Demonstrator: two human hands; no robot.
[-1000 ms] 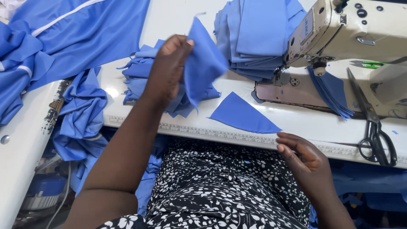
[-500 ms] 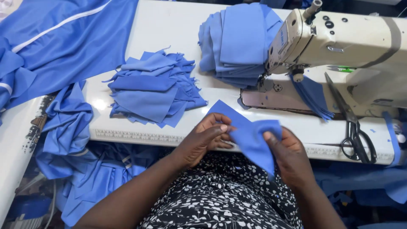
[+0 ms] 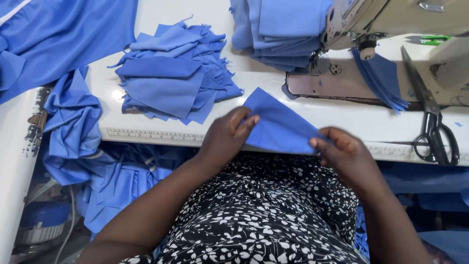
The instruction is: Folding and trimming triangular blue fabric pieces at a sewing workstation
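At the white table's near edge (image 3: 342, 120), the left hand (image 3: 225, 139) and right hand (image 3: 344, 154) pinch opposite ends of a flat blue cloth piece (image 3: 278, 126), fingers closed on it, palms down. Behind lie a loose pile of blue cut pieces (image 3: 171, 78), a cream sewing machine (image 3: 391, 29) and black-handled scissors (image 3: 432, 122).

— What is the room like from where you stand?
— A white worktable (image 3: 161, 14) fills it, brightly lit, a printed ruler strip (image 3: 151, 135) along its front edge. Dim, cluttered floor below.
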